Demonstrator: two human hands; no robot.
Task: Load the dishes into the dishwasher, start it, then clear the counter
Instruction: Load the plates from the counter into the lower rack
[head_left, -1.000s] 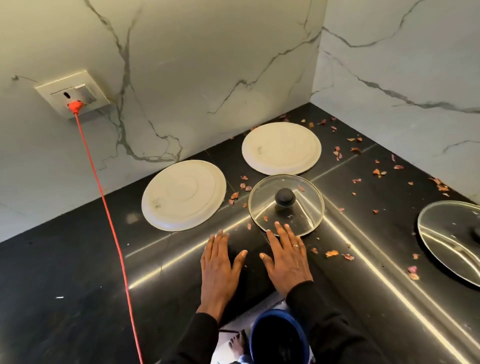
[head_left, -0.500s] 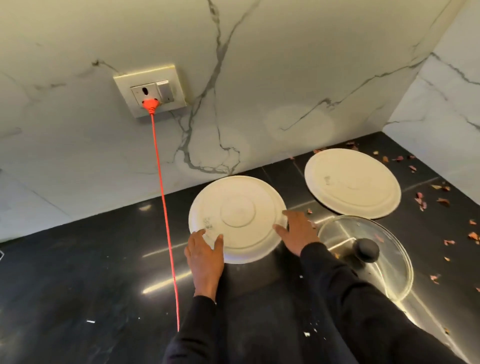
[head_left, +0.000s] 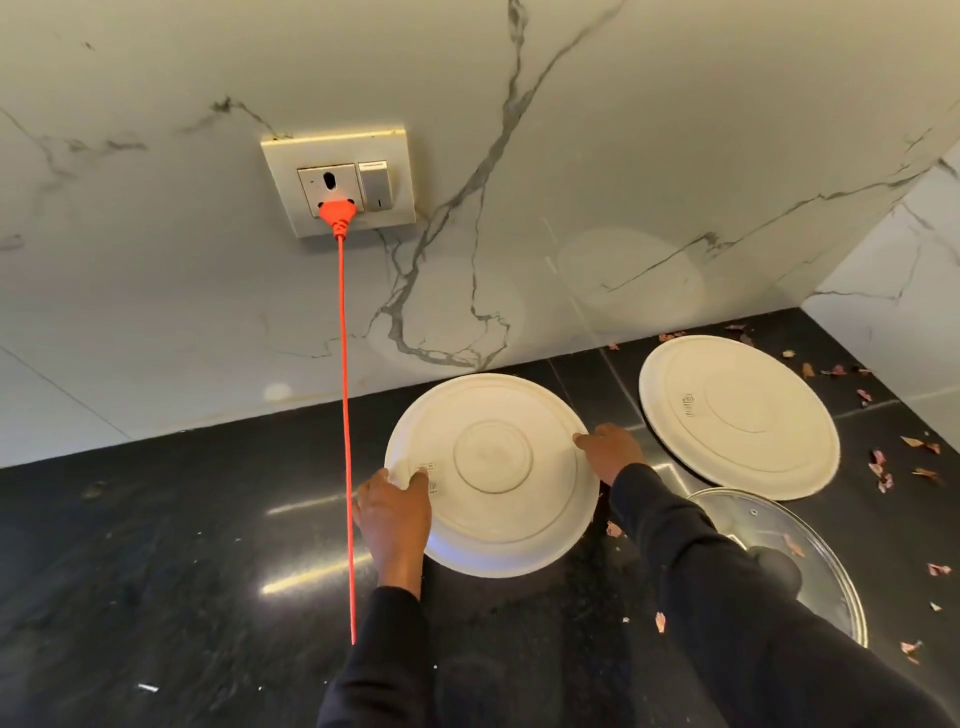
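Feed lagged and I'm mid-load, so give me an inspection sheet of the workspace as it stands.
Surface: glossy black stone counter, pale specks.
Job's things: nearer white round plate, upside down; farther white round plate, upside down, untouched; clear glass lid with black knob, partly behind right sleeve.
Clutter: pinkish dry flakes scattered at right.
Grippers: left hand grips nearer plate's left rim; right hand holds its right rim.
Cables: orange cord plugged into white wall socket, crossing counter beside left hand.
Surroundings: white veined marble walls.

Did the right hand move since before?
Yes. The right hand went left, away from the glass lid and over to the rim of the left plate.
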